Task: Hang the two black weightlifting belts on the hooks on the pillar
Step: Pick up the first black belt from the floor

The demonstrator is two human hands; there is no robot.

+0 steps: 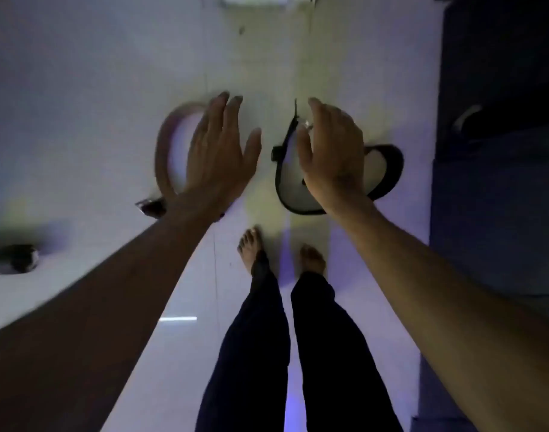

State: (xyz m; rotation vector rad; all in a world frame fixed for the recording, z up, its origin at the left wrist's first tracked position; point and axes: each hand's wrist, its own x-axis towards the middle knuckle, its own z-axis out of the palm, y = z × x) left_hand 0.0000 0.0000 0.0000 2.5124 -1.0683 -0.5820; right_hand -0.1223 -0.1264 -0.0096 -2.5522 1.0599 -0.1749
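Observation:
A black weightlifting belt (pixel 388 169) lies curled in a loop on the pale tiled floor, partly hidden behind my right hand (pixel 332 151). That hand hovers over the belt with its fingers spread and nothing in it. To the left lies a second curled belt (pixel 162 151) that looks brownish in this dim light, its dark buckle end near my wrist. My left hand (pixel 220 148) is open above it, fingers apart, and covers its right side. Neither hand touches a belt as far as I can tell. No pillar or hooks are in view.
My bare feet (pixel 251 244) and dark trouser legs stand just behind the belts. A dark dumbbell-like object (pixel 20 257) lies at the left edge. A dark blue mat or bench (pixel 497 182) fills the right side, with a curved item on it.

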